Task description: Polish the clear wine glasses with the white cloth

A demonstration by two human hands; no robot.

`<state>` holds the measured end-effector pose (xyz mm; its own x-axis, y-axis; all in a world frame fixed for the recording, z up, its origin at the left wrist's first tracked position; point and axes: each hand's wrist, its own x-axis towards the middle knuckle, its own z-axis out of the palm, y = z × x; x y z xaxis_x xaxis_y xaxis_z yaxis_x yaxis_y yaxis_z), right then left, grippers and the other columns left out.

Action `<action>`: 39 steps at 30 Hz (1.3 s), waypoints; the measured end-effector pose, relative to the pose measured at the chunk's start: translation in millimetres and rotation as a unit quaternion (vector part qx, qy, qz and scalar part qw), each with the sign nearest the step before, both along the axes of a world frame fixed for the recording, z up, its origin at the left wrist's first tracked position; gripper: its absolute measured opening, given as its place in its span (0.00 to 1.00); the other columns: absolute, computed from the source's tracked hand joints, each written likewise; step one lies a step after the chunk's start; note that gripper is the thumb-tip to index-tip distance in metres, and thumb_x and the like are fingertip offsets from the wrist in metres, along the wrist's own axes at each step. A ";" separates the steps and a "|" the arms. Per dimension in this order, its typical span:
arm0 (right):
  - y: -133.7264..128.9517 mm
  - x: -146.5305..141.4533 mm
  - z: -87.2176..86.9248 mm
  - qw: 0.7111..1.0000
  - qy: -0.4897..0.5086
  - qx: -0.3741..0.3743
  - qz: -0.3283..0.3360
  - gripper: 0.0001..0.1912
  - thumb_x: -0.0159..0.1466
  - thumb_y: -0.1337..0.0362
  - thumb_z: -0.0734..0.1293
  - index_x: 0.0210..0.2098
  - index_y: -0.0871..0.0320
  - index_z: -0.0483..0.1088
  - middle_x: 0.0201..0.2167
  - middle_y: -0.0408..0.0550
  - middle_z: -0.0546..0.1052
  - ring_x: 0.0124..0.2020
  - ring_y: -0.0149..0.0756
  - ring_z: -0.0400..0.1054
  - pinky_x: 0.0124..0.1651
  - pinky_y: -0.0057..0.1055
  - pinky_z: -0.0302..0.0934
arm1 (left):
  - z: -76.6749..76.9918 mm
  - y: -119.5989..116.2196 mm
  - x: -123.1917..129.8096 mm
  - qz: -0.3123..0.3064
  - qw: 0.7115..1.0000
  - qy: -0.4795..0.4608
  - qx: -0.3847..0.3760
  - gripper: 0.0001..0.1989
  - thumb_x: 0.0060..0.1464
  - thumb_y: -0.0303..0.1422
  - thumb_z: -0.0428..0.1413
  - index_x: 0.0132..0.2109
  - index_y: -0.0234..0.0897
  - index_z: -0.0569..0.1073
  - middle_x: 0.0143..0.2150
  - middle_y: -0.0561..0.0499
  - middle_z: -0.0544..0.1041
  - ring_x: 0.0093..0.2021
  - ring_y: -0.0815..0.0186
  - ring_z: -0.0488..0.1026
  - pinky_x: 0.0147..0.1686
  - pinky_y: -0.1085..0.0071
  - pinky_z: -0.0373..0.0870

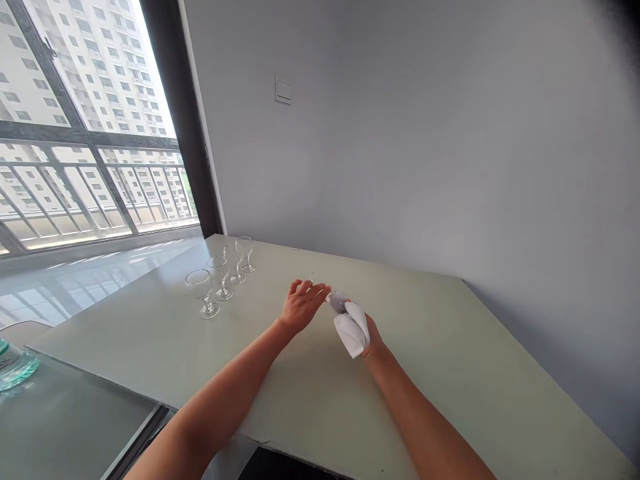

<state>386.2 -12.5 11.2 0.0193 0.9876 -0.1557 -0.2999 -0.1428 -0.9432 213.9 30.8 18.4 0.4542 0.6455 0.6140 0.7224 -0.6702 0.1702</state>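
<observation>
My left hand (301,305) is closed on a small stemmed glass (338,302), which is tipped on its side above the table. Its foot shows just beyond my left fingers, and its bowl points to the right. A folded white cloth (352,329) is in my right hand (372,337), pressed against the mouth of the bowl. The cloth hides most of my right fingers and the rim. Off to the left, several similar stemmed glasses stand upright in a row, the nearest glass (199,285) closest to my left forearm.
The pale table (420,373) meets grey walls at the back and right. At the lower left, a greenish glass vessel (17,367) sits on a lower grey surface (75,427). A window (90,127) with railings is beyond the table's left side.
</observation>
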 end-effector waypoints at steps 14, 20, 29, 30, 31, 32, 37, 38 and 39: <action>-6.6 26.3 19.4 0.972 -0.139 0.066 0.175 0.16 0.47 0.54 0.71 0.18 0.60 0.66 0.14 0.38 0.62 0.18 0.26 0.53 0.23 0.26 0.48 | 19.4 -9.8 -13.0 -0.097 0.972 0.011 -0.215 0.14 0.53 0.44 0.50 0.30 0.43 0.75 0.25 0.50 0.73 0.34 0.63 0.69 0.44 0.64 0.61; -8.5 17.2 21.7 0.993 -0.065 0.027 0.095 0.13 0.50 0.53 0.68 0.26 0.57 0.69 0.14 0.38 0.61 0.16 0.27 0.51 0.19 0.26 0.48 | 27.0 -11.4 -7.2 -0.067 0.995 0.012 -0.075 0.09 0.54 0.38 0.50 0.39 0.43 0.73 0.25 0.49 0.73 0.35 0.62 0.68 0.50 0.59 0.54; -13.5 34.2 34.9 0.950 -0.201 0.097 0.217 0.14 0.48 0.57 0.70 0.17 0.60 0.64 0.14 0.37 0.60 0.18 0.25 0.51 0.21 0.24 0.44 | 34.0 -18.4 -15.9 -0.161 0.881 -0.037 -0.444 0.17 0.51 0.45 0.49 0.26 0.40 0.73 0.24 0.53 0.74 0.24 0.68 0.68 0.23 0.75 0.59; -11.9 32.8 32.3 0.960 -0.182 0.088 0.193 0.15 0.47 0.56 0.70 0.17 0.60 0.64 0.14 0.37 0.60 0.18 0.25 0.50 0.21 0.25 0.44 | 32.6 -19.2 -12.9 -0.145 0.902 -0.033 -0.405 0.16 0.52 0.44 0.48 0.27 0.40 0.73 0.24 0.52 0.74 0.24 0.68 0.68 0.25 0.74 0.60; -10.4 30.5 29.6 0.970 -0.158 0.077 0.166 0.14 0.47 0.56 0.70 0.18 0.59 0.65 0.14 0.37 0.59 0.17 0.25 0.50 0.20 0.25 0.45 | 31.0 -19.6 -9.7 -0.122 0.932 -0.026 -0.342 0.14 0.53 0.42 0.49 0.28 0.40 0.73 0.25 0.51 0.74 0.26 0.67 0.69 0.28 0.72 0.61; -9.2 27.6 27.3 0.980 -0.131 0.062 0.139 0.14 0.48 0.55 0.69 0.19 0.59 0.66 0.13 0.37 0.59 0.16 0.25 0.50 0.20 0.25 0.45 | 29.3 -19.7 -6.7 -0.099 0.959 -0.017 -0.265 0.12 0.53 0.40 0.49 0.30 0.40 0.74 0.26 0.50 0.74 0.29 0.65 0.69 0.33 0.70 0.62; -10.5 16.6 27.6 0.993 -0.068 0.038 0.094 0.12 0.51 0.54 0.67 0.27 0.57 0.69 0.14 0.37 0.60 0.16 0.27 0.51 0.20 0.26 0.48 | 24.7 -15.6 -4.1 -0.063 0.994 0.022 -0.082 0.08 0.54 0.36 0.50 0.36 0.40 0.73 0.27 0.48 0.72 0.35 0.62 0.67 0.41 0.64 0.58; -12.1 17.3 30.3 0.989 -0.089 0.055 0.106 0.12 0.50 0.54 0.68 0.26 0.57 0.69 0.15 0.38 0.60 0.17 0.27 0.52 0.21 0.26 0.48 | 25.1 -14.4 -6.1 -0.064 0.992 0.015 -0.104 0.09 0.53 0.37 0.50 0.35 0.40 0.73 0.26 0.49 0.71 0.33 0.64 0.67 0.39 0.66 0.58; -14.0 19.0 33.3 0.982 -0.120 0.074 0.125 0.12 0.49 0.55 0.68 0.25 0.58 0.69 0.16 0.38 0.61 0.18 0.27 0.53 0.22 0.26 0.48 | 25.8 -13.5 -8.6 -0.068 0.987 0.005 -0.142 0.10 0.53 0.39 0.51 0.33 0.41 0.73 0.24 0.51 0.70 0.31 0.65 0.66 0.36 0.69 0.59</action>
